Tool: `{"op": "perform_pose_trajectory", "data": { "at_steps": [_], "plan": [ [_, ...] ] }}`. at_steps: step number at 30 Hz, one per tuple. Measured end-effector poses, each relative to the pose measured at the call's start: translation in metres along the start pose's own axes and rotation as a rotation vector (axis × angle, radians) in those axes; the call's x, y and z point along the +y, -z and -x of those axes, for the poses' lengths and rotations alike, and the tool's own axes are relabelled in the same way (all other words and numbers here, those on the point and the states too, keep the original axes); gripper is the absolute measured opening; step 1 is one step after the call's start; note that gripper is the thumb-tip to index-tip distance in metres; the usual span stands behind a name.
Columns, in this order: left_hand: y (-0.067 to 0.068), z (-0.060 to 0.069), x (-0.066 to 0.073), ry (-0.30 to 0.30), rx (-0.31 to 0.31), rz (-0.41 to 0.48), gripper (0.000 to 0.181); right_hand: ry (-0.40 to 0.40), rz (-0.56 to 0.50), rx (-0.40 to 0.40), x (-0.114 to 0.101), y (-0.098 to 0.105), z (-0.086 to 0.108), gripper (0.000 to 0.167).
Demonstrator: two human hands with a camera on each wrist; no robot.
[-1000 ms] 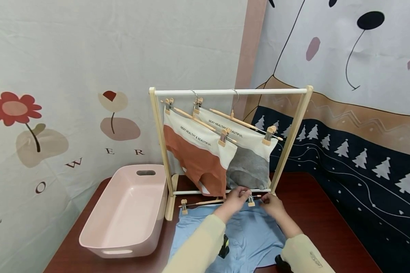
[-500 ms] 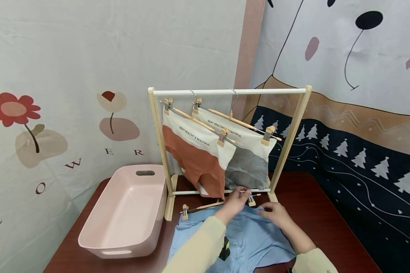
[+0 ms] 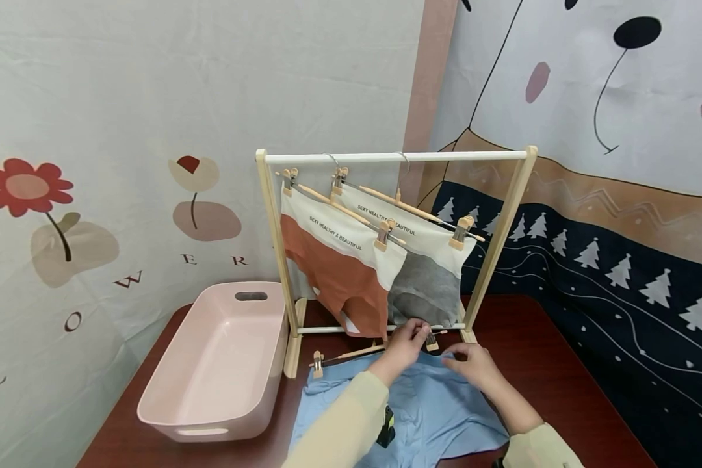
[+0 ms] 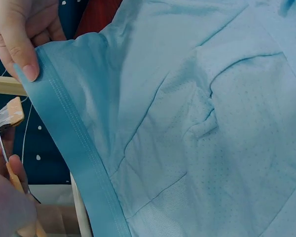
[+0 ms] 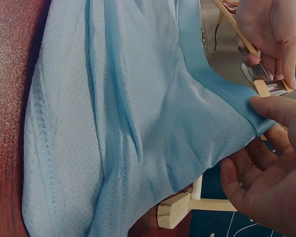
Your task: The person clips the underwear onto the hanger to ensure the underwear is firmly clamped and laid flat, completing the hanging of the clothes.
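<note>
Light blue boxer briefs point(image 3: 427, 403) lie on the table, with one wooden clip point(image 3: 318, 365) at the left end of their waistband. This clip belongs to a wooden clip hanger point(image 3: 359, 352). My left hand point(image 3: 406, 344) pinches the hanger's right clip point(image 3: 431, 340), which stands just off the waistband. In the left wrist view that clip point(image 4: 9, 116) appears apart from the cloth. My right hand point(image 3: 476, 370) pinches the right corner of the waistband between thumb and fingers; in the right wrist view the waistband corner point(image 5: 256, 116) is drawn up close to the clip.
Behind my hands stands a small wooden rack point(image 3: 506, 221) with a white top bar. Rust-and-white briefs point(image 3: 339, 266) and grey-and-white briefs point(image 3: 427, 286) hang there on clip hangers. A pink basin point(image 3: 210, 370) is at the left on the dark red table point(image 3: 567, 390).
My right hand has come away from the hanger's right end, slightly toward me, and grips the waistband corner. The right clip has tilted in my left hand, which stays almost in place.
</note>
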State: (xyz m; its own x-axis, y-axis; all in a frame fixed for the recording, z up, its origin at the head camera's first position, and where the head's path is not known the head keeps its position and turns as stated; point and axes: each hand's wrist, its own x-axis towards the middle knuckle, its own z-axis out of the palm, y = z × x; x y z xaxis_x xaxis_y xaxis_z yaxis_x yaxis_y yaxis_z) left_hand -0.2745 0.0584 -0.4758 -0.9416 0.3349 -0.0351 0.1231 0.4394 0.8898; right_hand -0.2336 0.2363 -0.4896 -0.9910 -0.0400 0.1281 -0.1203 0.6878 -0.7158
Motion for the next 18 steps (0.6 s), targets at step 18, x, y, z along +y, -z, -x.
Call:
{"op": "perform_pose_trajectory", "data": {
  "at_steps": [18],
  "plan": [
    [-0.0030, -0.0004, -0.0068, 0.001, 0.062, -0.052, 0.023, 0.028, 0.017, 0.033, -0.0066, -0.0060, 0.0008, 0.007]
  ]
}}
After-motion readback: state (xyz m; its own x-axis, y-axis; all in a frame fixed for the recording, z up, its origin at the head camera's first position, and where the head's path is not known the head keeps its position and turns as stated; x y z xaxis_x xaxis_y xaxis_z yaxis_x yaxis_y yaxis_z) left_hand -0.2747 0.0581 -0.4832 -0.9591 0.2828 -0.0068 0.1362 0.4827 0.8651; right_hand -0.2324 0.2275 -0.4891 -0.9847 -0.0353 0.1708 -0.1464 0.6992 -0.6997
